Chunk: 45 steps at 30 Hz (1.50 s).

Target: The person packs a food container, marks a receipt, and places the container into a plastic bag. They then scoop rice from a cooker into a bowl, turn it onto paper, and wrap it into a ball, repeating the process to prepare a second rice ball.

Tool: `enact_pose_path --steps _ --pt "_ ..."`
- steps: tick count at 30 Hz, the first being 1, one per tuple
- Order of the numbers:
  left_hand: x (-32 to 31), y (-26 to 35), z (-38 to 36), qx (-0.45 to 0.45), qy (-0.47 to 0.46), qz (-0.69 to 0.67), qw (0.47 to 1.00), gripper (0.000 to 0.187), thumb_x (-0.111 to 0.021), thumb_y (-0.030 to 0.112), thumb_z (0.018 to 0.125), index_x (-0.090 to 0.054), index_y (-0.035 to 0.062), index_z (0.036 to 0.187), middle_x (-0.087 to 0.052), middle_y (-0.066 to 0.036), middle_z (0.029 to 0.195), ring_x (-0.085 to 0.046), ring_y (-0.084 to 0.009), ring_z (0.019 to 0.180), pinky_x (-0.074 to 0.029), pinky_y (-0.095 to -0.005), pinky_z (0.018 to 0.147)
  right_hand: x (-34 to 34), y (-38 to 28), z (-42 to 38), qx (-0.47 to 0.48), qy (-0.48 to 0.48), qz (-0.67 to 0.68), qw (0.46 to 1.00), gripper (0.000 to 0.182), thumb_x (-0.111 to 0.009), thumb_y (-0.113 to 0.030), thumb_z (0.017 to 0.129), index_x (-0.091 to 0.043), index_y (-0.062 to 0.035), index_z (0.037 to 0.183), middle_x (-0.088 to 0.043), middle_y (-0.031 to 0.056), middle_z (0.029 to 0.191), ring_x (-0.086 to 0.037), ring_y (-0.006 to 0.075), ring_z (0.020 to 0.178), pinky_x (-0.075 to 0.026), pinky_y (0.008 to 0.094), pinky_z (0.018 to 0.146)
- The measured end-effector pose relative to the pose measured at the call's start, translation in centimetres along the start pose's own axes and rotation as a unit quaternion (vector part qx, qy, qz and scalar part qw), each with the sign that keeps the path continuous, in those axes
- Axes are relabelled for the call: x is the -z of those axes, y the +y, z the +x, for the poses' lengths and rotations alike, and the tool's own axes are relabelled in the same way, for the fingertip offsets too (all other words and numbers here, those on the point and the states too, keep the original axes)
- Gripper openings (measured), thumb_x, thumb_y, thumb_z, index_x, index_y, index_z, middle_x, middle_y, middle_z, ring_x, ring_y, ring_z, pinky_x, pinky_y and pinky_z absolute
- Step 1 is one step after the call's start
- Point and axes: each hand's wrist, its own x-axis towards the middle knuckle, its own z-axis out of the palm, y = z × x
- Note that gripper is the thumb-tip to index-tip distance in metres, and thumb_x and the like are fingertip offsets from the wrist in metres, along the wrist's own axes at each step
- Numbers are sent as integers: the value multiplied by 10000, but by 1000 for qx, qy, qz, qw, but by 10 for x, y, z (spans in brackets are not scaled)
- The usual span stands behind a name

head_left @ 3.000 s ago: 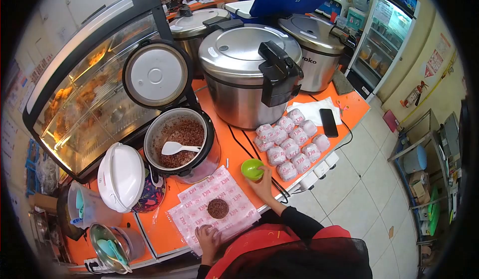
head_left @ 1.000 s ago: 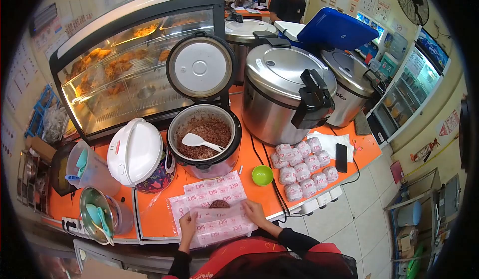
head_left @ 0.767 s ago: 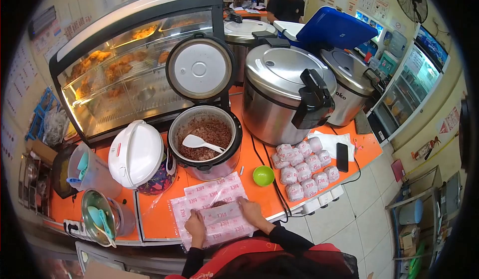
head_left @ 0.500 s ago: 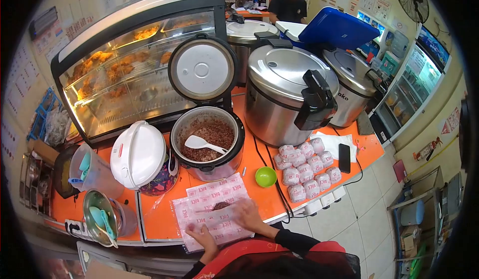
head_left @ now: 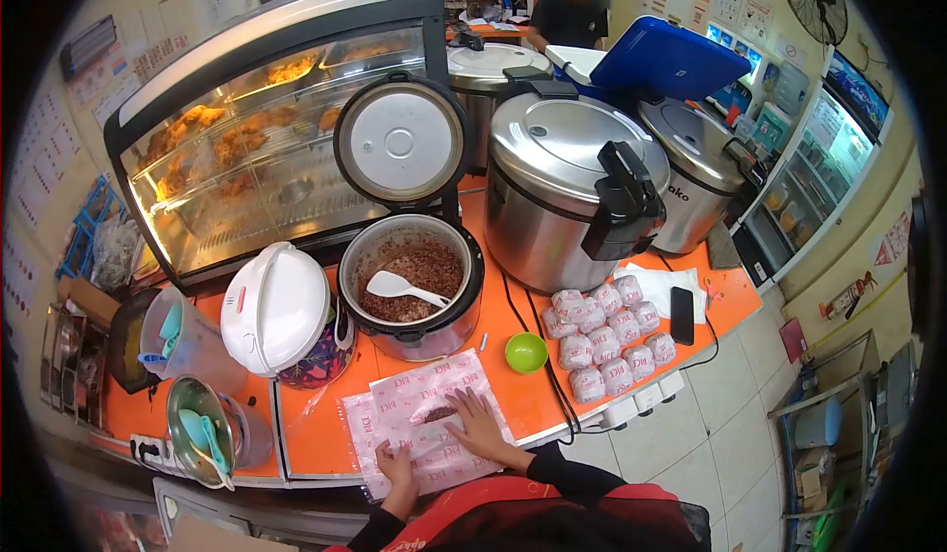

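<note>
A stack of white wrapping paper [head_left: 380,483] with pink "RICE" print lies at the table's front edge. On its top sheet sits a small mound of dark rice [head_left: 431,416], partly covered by a folded flap. My right hand [head_left: 478,432] lies on the flap with its fingers stretched out, the tips beside the rice. Lower left, my left hand [head_left: 397,466] pinches the near edge of the top sheet. Behind the paper stands an open rice cooker [head_left: 464,340] of reddish-brown rice, a white rice paddle [head_left: 404,289] resting in it.
Several wrapped rice balls [head_left: 604,345] stand at right, near a green bowl [head_left: 526,353] and a phone [head_left: 681,313]. Large steel cookers [head_left: 562,197] and a glass food warmer [head_left: 266,147] line the back. A white-lidded container [head_left: 276,305] stands left. A person [head_left: 572,9] is in the background.
My right hand has moved from the sheet's right side onto the flap, its fingers now spread flat. The flap has come down over part of the rice. My left hand has shifted slightly.
</note>
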Motion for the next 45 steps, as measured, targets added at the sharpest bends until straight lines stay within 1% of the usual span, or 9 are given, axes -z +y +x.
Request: enact_pose_path --steps 6,9,13,18,20,25,35,41,45 --pt "-7 54 37 -225 -160 266 924 340 -628 -60 713 -534 -31 1039 -622 -119 966 -593 -153 816 -475 -252 678 26 5 29 -12 -9 -61 998 600 -571 -309 799 -365 -185 1348 -533 138 1143 -527 294 1026 -397 444 855" --pt "-11 50 65 -21 -208 31 977 194 -603 -82 708 -614 -30 895 -656 -100 855 -603 -144 732 -473 -235 660 28 13 67 29 -76 -214 973 627 -590 -247 762 -369 -219 1348 -608 108 933 -595 270 795 -448 417 710" --pt "-3 19 90 19 -121 41 992 155 -574 -102 712 -637 -25 830 -638 -47 745 -587 -137 712 -465 -255 665 22 19 103 108 -62 -238 963 556 -583 -188 748 -436 -216 1283 -626 102 811 -608 265 654 -466 408 605" --pt "-16 13 69 -236 31 81 968 236 -543 -58 765 -573 -26 996 -589 -129 975 -553 -223 883 -426 -317 806 14 19 122 177 -86 -281 939 213 -590 -193 724 -623 -86 905 -597 108 832 -582 269 779 -444 419 720" --pt "-29 64 7 -385 148 246 877 346 -550 46 809 -500 14 1150 -497 -181 1180 -492 -288 1078 -361 -393 947 53 -7 120 244 -79 -219 941 174 -616 -173 699 -604 -81 847 -571 113 868 -537 275 884 -398 432 822" --pt "-7 4 -21 -681 -231 428 547 447 -551 233 831 -468 57 1234 -464 -127 1276 -375 -280 1248 -198 -524 1055 59 15 119 212 -140 -70 965 161 -640 -131 686 -563 -84 819 -584 92 786 -572 264 793 -430 384 775" --pt "-35 13 -26 -450 -330 525 642 574 -543 240 828 -361 30 1330 -394 -131 1348 -311 -311 1287 -170 -496 1069 52 -1 8 260 -23 -82 962 139 -567 -115 706 -591 -108 844 -561 44 762 -557 209 793 -430 341 705" --pt "-49 -2 -27 -160 -33 -51 985 521 -548 202 811 -422 15 1281 -383 -128 1343 -326 -324 1268 -152 -452 1081 33 13 -14 201 54 -43 977 188 -594 -57 646 -596 -106 828 -530 34 758 -532 206 793 -423 331 697" --pt "-42 37 -11 -540 114 221 804 530 -568 115 759 -454 45 1272 -409 -94 1312 -403 -262 1227 -175 -424 1075 31 15 -18 185 81 -31 979 203 -608 -37 615 -591 -102 806 -523 42 752 -531 218 792 -421 334 695"
